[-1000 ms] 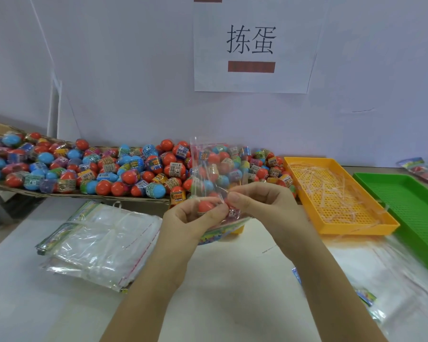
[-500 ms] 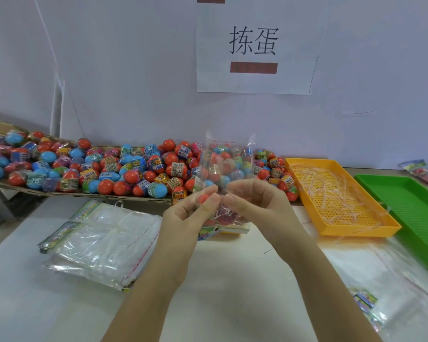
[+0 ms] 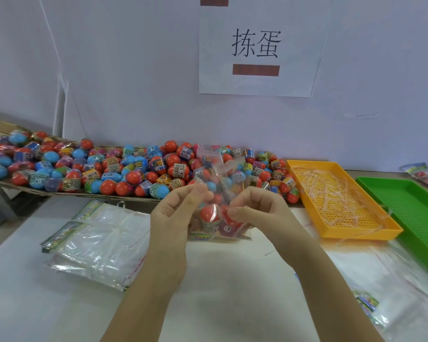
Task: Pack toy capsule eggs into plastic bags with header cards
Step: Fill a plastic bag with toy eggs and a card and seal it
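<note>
A clear plastic bag [image 3: 214, 174] stands upright between my hands above the white table, its open flap pointing up. Two capsule eggs sit in its bottom: a red-topped egg [image 3: 209, 214] and a darker red egg [image 3: 229, 224]. The coloured header card [image 3: 203, 236] runs along the bag's lower edge. My left hand [image 3: 176, 215] pinches the bag's left side. My right hand [image 3: 255, 208] pinches its right side with thumb and fingers curled. A long heap of red and blue capsule eggs [image 3: 134, 169] lies on cardboard behind.
A stack of empty bags with header cards [image 3: 94, 240] lies at the left. An orange tray [image 3: 371, 230] holding thin plastic strips and a green tray [image 3: 415, 213] stand at the right. More bags [image 3: 386, 287] lie at the lower right. A packed bag [image 3: 423, 172] sits far right.
My two hands have drawn apart along the bag, so the two eggs inside now show between them. The bag's flap has crumpled and shifted.
</note>
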Tool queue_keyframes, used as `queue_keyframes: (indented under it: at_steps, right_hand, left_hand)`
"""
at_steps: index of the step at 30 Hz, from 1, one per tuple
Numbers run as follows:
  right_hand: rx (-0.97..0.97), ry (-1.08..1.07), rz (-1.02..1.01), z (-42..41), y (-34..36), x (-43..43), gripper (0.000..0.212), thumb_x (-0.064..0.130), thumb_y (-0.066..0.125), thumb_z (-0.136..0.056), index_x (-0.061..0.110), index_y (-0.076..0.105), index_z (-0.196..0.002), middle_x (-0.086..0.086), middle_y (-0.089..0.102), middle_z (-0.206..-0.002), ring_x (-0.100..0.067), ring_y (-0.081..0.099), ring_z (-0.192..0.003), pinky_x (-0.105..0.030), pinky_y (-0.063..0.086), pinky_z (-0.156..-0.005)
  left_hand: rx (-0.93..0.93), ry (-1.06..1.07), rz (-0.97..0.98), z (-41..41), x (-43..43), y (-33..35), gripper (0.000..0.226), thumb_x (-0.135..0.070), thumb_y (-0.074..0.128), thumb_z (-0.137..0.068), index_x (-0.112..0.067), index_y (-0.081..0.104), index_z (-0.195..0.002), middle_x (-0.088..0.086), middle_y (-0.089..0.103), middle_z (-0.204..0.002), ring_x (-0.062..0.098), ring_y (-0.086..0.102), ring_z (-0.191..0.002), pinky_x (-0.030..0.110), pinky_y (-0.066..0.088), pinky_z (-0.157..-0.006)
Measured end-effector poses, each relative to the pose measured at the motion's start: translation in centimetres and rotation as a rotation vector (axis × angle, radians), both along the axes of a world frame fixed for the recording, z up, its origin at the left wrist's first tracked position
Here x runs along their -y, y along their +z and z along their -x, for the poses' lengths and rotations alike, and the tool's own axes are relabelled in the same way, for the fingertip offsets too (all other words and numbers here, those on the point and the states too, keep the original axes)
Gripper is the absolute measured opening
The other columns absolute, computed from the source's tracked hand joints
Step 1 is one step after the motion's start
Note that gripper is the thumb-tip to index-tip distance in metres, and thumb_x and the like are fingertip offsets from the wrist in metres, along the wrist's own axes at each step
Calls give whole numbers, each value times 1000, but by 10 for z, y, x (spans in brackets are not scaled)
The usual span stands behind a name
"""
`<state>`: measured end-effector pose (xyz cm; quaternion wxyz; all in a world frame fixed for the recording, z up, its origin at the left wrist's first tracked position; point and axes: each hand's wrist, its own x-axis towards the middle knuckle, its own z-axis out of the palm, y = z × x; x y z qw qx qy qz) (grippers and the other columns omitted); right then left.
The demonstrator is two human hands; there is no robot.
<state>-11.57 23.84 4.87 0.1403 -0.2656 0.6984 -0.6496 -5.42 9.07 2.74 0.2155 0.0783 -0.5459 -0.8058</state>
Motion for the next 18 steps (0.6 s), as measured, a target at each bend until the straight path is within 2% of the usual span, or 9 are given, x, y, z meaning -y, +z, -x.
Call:
queue_keyframes:
  at_steps: [3,6,9,12,13,14,16,18]
  right_hand:
    - [2,1,-4,0,1,-2,18,2,72,-79,17,67,-68,6,65,-62,-8,60,-59,-21,47,-58]
    - [41,-32,44,2,0,-3,28,3,69,-80,24,68,-63,4,64,-65,-9,58,-62,-26,45,-63]
    - [61,-27,77,4,-2,-4,13,10,69,-80,19,70,-70,1,66,-68,-11,61,-64,-26,51,-65]
    - [79,-47,129,4,-5,0,3,23,70,-73,21,73,-72,0,69,-70,-14,64,-66,-27,56,-64]
    - [80,-63,146,4,-7,1,6,27,70,-69,23,74,-72,0,70,-72,-15,65,-68,-31,57,-66]
    - [81,-77,164,4,-7,2,10,30,70,-67,24,74,-74,0,71,-74,-16,66,-70,-34,58,-69]
    - [56,-113,190,6,-9,4,18,35,69,-69,26,74,-83,0,72,-79,-14,68,-74,-34,60,-70]
    - [-9,-216,185,11,-14,5,25,39,64,-78,26,71,-99,4,72,-91,-10,67,-83,-33,58,-74]
  left_hand:
    - [-3,-4,4,0,1,0,34,-51,74,-57,-27,78,-81,1,75,-81,18,72,-74,30,58,-60]
    - [0,55,-38,1,3,-1,26,-45,78,-51,-28,77,-70,-2,74,-72,15,72,-66,26,56,-54]
    - [-1,103,-81,3,5,-3,27,-41,81,-51,-23,77,-70,2,74,-75,15,70,-62,27,58,-58]
    - [48,-31,-76,4,7,-4,35,-41,84,-67,-17,75,-90,10,75,-88,26,74,-78,43,61,-69]
    - [86,-118,-33,4,7,-4,44,-44,84,-67,-15,74,-99,12,75,-96,30,73,-86,47,60,-74]
    - [123,-202,23,3,7,-5,51,-46,86,-61,-17,74,-103,12,75,-101,31,73,-92,45,60,-77]
    - [160,-242,103,4,4,-8,52,-42,90,-51,-23,77,-97,9,76,-101,30,72,-95,39,59,-78]
    - [151,-144,62,6,3,-9,49,-40,85,-46,-22,79,-91,9,76,-96,29,73,-92,39,58,-77]
